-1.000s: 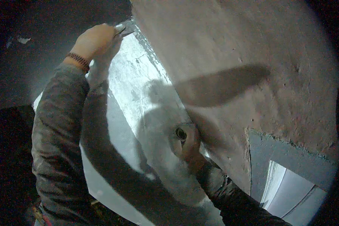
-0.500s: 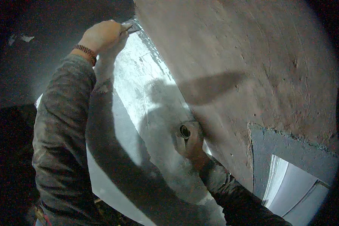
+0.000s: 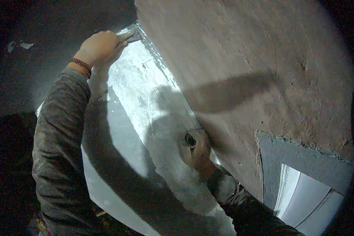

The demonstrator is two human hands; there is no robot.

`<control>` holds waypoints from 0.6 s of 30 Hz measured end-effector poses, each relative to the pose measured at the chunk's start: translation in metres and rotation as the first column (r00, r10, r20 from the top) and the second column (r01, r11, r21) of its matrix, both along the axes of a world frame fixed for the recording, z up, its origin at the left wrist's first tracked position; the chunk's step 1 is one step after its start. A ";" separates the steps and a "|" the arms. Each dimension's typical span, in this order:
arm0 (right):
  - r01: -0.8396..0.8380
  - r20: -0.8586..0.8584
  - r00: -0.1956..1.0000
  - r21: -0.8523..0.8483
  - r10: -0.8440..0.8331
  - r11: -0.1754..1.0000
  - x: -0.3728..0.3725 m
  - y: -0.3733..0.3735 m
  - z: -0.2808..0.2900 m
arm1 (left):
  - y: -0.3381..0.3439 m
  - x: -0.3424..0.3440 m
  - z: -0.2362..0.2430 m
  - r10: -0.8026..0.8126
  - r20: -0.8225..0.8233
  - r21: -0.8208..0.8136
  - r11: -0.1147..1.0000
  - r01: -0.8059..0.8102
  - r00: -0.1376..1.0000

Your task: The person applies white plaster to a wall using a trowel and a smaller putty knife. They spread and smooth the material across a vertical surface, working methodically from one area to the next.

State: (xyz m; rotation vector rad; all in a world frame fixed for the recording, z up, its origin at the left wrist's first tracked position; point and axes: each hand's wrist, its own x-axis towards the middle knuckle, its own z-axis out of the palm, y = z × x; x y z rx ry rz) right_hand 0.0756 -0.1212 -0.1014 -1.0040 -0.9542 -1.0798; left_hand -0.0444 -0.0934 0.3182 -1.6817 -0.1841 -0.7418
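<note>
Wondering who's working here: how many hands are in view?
2: the left hand at upper left, gripping a flat scraper; the right hand, right of centre, around what seems a round-ended tool. Others may be hidden in darkness.

The left arm [image 3: 61, 137] reaches high with its left grip [image 3: 101, 46] curled, the right grip [image 3: 200, 153] lower, forearm [image 3: 249, 206] slanting.

The person's sleeves [image 3: 59, 137] are dark grey, the bracelet [image 3: 81, 65] dark brown in a segmented pattern, the wall [image 3: 232, 43] mottled brown, the strip [image 3: 135, 72] streaked white and grey.
</note>
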 end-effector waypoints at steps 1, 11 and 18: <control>0.047 0.003 0.999 0.033 -0.047 0.998 0.000 0.000 0.001 | 0.001 0.001 0.000 -0.019 0.001 -0.003 1.000 0.019 1.000; -0.062 -0.071 0.995 0.026 0.064 0.998 -0.005 -0.002 0.009 | -0.008 -0.017 -0.005 0.169 0.107 -0.018 0.986 -0.168 0.980; -0.122 -0.033 0.991 0.127 0.127 0.984 -0.004 0.001 0.001 | -0.005 -0.005 0.012 0.099 0.004 0.054 0.994 -0.099 0.995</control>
